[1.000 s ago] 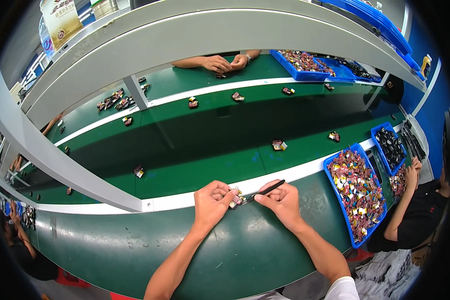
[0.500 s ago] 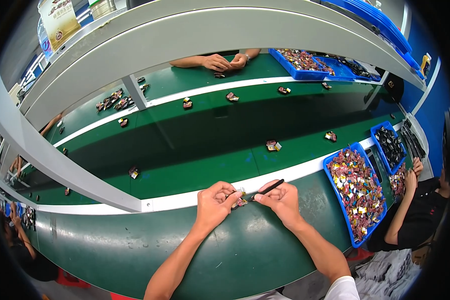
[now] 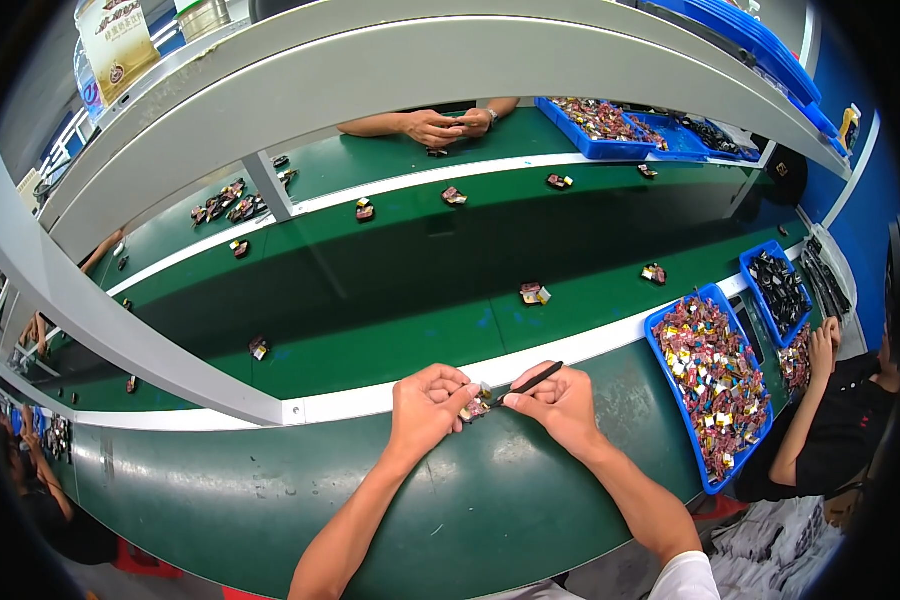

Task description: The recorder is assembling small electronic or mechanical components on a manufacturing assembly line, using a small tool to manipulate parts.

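Between the thumb and fingers of my left hand (image 3: 428, 408) is a small electronic part (image 3: 477, 405) with pinkish, yellow and white patches; my fingers cover some of it. My right hand (image 3: 558, 405) grips a slim black pen-like tool (image 3: 538, 377) and is closed around it. The tool slants down to the left, its tip at the electronic part; whether they touch is too small to tell. Both hands are above the near edge of the green bench (image 3: 360, 490).
Similar parts lie spaced along the green conveyor belt (image 3: 400, 345). To my right stand a blue tray (image 3: 660, 365) heaped with such parts and a blue tray of black pieces (image 3: 745, 262). A grey frame (image 3: 370, 70) arches overhead. Co-workers' hands (image 3: 435, 128) show across the belt, others at right.
The parts on the belt have shifted slightly to the left. My right hand and the black tool have moved a little left, and the electronic part sits slightly turned in my left fingers.
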Tool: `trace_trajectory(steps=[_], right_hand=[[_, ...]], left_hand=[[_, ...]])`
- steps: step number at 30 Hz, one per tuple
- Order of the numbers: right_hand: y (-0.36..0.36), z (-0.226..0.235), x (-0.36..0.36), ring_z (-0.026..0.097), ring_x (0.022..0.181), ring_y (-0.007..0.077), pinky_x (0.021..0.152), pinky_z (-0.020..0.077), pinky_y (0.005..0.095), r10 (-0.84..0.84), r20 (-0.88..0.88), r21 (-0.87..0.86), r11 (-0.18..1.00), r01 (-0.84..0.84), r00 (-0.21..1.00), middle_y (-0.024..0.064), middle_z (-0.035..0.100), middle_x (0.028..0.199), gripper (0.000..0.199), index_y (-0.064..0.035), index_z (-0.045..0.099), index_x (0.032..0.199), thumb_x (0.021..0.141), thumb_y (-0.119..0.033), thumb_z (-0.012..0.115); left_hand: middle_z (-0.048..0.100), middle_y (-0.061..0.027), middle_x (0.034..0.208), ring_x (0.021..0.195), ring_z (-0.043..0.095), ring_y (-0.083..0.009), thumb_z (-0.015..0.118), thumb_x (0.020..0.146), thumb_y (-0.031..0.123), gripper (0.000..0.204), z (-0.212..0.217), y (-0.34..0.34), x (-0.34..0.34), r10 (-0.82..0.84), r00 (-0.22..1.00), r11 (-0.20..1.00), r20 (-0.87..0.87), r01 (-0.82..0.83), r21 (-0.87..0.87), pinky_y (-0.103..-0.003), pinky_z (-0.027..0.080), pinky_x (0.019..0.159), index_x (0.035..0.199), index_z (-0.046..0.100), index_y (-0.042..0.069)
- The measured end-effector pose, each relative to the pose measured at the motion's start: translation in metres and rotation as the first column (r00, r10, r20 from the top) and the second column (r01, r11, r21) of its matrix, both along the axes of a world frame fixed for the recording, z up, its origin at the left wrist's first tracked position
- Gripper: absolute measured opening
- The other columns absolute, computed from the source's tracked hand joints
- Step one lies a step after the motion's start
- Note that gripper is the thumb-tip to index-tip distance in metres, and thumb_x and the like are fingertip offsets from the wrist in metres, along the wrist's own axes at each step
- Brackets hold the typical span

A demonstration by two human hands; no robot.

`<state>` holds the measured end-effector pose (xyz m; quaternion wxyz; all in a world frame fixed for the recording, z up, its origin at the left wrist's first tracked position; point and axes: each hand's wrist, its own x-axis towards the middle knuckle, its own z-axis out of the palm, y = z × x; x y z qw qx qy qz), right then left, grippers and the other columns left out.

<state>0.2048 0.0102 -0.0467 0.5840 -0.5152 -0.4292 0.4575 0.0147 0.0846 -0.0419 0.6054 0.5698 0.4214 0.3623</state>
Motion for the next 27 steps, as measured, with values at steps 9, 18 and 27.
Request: trace_trajectory(steps=[9,18,27], right_hand=[[-0.001,0.001,0.002,0.060,0.070,0.0023,0.059,0.0465,0.0168,-0.013,0.001,0.043,0.999,0.013,1.000,0.0063,0.070,0.084,0.015,0.0046,0.065,0.094,0.084,0.010,0.074],[-0.003,0.003,0.002,0.070,0.086,0.0148,0.077,0.0574,0.0239,-0.071,-0.190,0.088,0.992,0.089,0.979,0.0137,0.071,0.093,0.018,0.0070,0.062,0.100,0.086,0.011,0.071],[-0.005,-0.003,-0.003,0.055,0.063,-0.0002,0.054,0.0405,0.0156,-0.166,-0.087,0.166,0.970,0.179,0.982,0.0041,0.069,0.083,0.017,0.0035,0.065,0.096,0.084,0.009,0.075]], left_hand=[[0.069,-0.0083,0.077,0.051,0.061,-0.0100,0.070,0.093,0.009,0.021,-0.008,0.007,-0.005,-0.103,0.989,0.991,0.103,0.111,-0.077,-0.021,0.044,0.040,0.109,0.069,-0.005],[0.069,-0.0171,0.108,0.084,0.074,-0.0249,0.064,0.097,0.011,0.030,-0.001,0.008,-0.008,-0.268,0.906,0.937,0.326,0.324,-0.128,-0.027,0.059,0.060,0.124,0.062,-0.004],[0.069,-0.0204,0.114,0.094,0.074,-0.0328,0.062,0.099,0.013,0.032,-0.010,0.006,-0.004,-0.275,0.898,0.944,0.344,0.319,-0.080,-0.032,0.063,0.069,0.127,0.056,-0.003]])
